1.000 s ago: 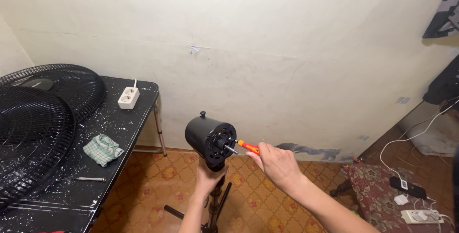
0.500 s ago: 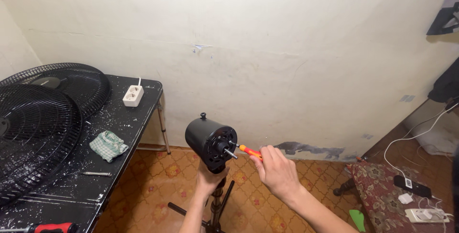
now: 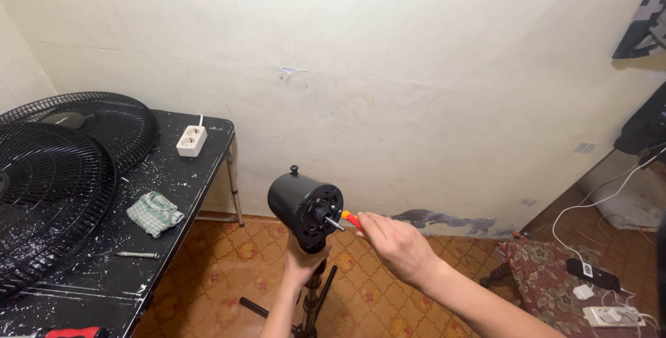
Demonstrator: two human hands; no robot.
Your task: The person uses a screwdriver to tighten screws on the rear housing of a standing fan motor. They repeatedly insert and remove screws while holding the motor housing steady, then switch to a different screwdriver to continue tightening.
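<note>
A black cylindrical fan motor housing (image 3: 304,201) sits atop a stand pole, its metal shaft pointing toward me. My left hand (image 3: 303,263) grips the stand neck right under the housing. My right hand (image 3: 397,246) holds a screwdriver with an orange and red handle (image 3: 352,219), its tip pressed against the front face of the housing next to the shaft.
A black paint-speckled table (image 3: 166,192) at left carries two black fan grilles (image 3: 62,165), a white power strip (image 3: 191,140), a folded checked cloth (image 3: 154,213) and a thin metal piece (image 3: 136,255). A patterned stool (image 3: 555,269), cables and chargers lie at right on the tiled floor.
The view has drifted slightly, with the table showing more to the left. Both hands keep their hold, and the screwdriver stays at the motor face.
</note>
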